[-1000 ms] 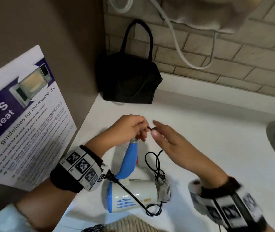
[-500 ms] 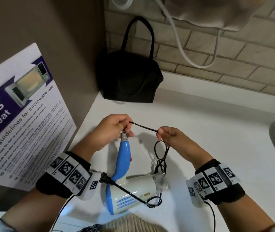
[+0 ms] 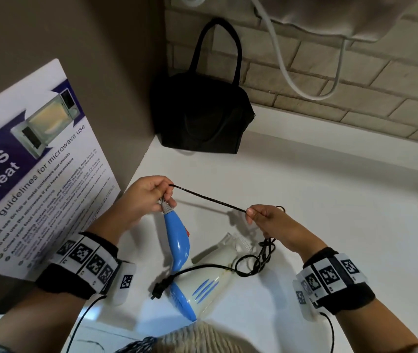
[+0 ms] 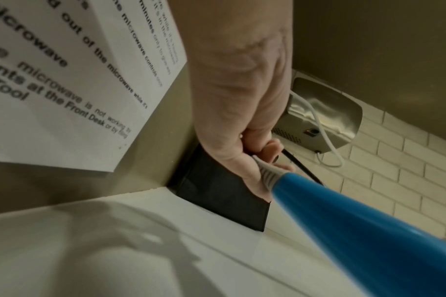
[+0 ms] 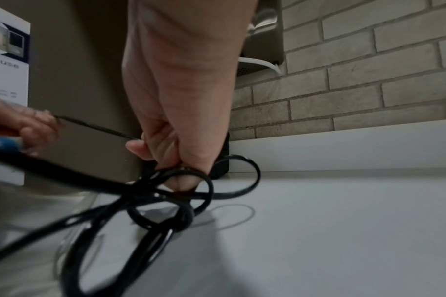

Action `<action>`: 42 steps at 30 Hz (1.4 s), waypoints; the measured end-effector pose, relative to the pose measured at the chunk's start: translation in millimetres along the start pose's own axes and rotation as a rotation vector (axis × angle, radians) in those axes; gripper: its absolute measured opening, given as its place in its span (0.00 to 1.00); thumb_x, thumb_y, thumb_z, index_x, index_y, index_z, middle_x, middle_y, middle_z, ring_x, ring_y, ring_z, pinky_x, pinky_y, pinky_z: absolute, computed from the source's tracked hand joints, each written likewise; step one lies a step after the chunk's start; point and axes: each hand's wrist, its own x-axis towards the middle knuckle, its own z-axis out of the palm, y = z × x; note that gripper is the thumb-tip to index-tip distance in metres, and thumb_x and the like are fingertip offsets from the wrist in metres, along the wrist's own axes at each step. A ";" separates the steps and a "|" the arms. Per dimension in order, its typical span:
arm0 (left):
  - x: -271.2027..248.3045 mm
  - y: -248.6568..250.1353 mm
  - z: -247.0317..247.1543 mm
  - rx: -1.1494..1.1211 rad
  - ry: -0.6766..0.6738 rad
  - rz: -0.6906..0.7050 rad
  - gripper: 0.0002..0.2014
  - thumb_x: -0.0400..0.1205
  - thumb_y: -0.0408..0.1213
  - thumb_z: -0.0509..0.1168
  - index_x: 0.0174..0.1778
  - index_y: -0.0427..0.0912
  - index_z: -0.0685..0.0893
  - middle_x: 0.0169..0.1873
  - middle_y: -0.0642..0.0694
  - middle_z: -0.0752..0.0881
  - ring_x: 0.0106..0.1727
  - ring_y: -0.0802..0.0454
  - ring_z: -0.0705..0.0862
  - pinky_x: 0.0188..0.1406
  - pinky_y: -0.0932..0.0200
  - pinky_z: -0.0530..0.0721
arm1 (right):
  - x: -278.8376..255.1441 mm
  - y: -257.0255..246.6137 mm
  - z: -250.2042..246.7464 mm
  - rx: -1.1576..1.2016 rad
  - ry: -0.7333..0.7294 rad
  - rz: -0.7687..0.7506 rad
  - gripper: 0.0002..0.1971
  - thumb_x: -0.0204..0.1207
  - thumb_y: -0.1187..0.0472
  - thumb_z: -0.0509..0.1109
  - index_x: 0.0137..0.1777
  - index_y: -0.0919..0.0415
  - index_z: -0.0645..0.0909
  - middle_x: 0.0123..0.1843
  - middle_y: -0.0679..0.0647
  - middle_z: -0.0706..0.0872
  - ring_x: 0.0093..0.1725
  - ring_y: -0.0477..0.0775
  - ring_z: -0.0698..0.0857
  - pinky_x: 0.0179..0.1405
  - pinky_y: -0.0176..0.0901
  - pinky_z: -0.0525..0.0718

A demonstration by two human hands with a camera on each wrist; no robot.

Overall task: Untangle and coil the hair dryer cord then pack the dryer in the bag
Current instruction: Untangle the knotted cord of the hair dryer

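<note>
**Two hands, one taut stretch of cord**

Both of your hands were closed on the dryer's lead. Your left hand (image 3: 143,200) gripped the grey collar at the end of the blue handle, holding the hair dryer (image 3: 197,273) with its white barrel low over the bench (image 3: 330,200); whether it touched the surface could not be told. Your right hand (image 3: 269,220) pinched the black cord (image 3: 207,199), which ran straight between the two grips. Below your right hand the cord hung in tangled loops beside the nozzle, then crossed the barrel to the plug (image 3: 159,289). A black bag (image 3: 200,115) stood in the corner against the brick wall, well apart from the dryer.
</note>
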 end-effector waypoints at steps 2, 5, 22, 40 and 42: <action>1.2 -2.4 0.4 -0.021 0.000 -0.019 0.16 0.88 0.29 0.51 0.36 0.35 0.77 0.31 0.42 0.74 0.34 0.47 0.79 0.40 0.61 0.89 | 0.6 -2.6 -3.8 -0.007 -0.015 0.012 0.17 0.86 0.54 0.57 0.40 0.62 0.78 0.16 0.34 0.72 0.26 0.45 0.63 0.29 0.37 0.68; 1.6 -10.0 -0.5 -0.005 0.000 -0.042 0.14 0.88 0.28 0.52 0.39 0.33 0.78 0.31 0.42 0.74 0.33 0.48 0.77 0.42 0.60 0.88 | 2.4 0.1 -9.4 -0.012 -0.020 0.021 0.17 0.85 0.52 0.59 0.38 0.59 0.80 0.16 0.38 0.66 0.25 0.47 0.60 0.27 0.40 0.64; 8.1 -60.1 -11.9 0.350 0.047 -0.009 0.13 0.80 0.42 0.58 0.34 0.54 0.85 0.34 0.53 0.92 0.45 0.46 0.90 0.57 0.38 0.84 | -8.6 -28.6 -23.8 0.021 0.037 0.080 0.17 0.83 0.50 0.62 0.39 0.56 0.85 0.25 0.48 0.59 0.25 0.49 0.57 0.21 0.37 0.63; -29.9 48.9 39.5 0.172 -0.069 0.277 0.13 0.87 0.31 0.54 0.42 0.39 0.82 0.26 0.54 0.79 0.27 0.62 0.74 0.33 0.69 0.76 | -36.0 -103.5 -31.3 0.032 0.497 -0.375 0.11 0.82 0.62 0.64 0.50 0.46 0.85 0.54 0.50 0.85 0.52 0.47 0.83 0.52 0.34 0.78; -29.9 47.5 34.7 0.151 -0.021 0.279 0.15 0.87 0.29 0.53 0.40 0.41 0.82 0.29 0.50 0.81 0.29 0.61 0.75 0.34 0.70 0.76 | -33.0 -93.9 -32.6 0.130 0.583 -0.352 0.10 0.81 0.62 0.65 0.52 0.45 0.84 0.54 0.51 0.83 0.49 0.46 0.82 0.50 0.35 0.76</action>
